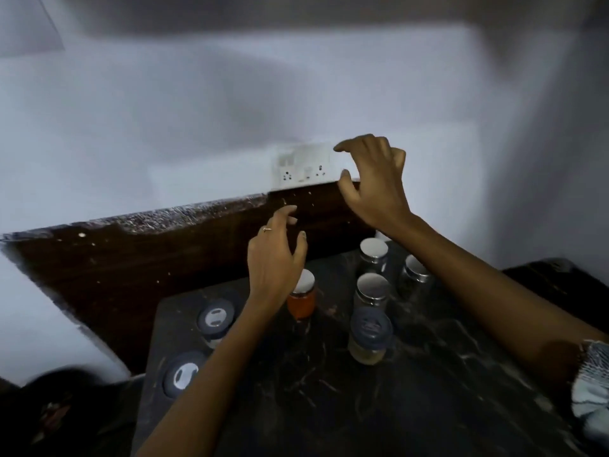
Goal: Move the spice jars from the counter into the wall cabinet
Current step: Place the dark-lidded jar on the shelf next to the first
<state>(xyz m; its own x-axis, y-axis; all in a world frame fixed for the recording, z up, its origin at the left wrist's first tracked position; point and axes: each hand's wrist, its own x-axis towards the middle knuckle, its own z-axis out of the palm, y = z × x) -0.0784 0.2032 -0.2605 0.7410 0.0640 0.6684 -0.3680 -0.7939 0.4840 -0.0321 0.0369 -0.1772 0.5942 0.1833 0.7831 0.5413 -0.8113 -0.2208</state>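
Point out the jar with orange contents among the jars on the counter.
It is the silver-lidded orange jar, just beneath the left hand. The other silver-lidded jars look clear or dark, and the blue-lidded jar holds pale powder.

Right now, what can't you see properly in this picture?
Head view only:
- Wall cabinet: not in view.
- Orange glass jar with silver lid: left hand covers part of it.
- White wall socket plate: blurred, and right hand hides its edge.
- Patterned sleeve: cut off by the right edge.
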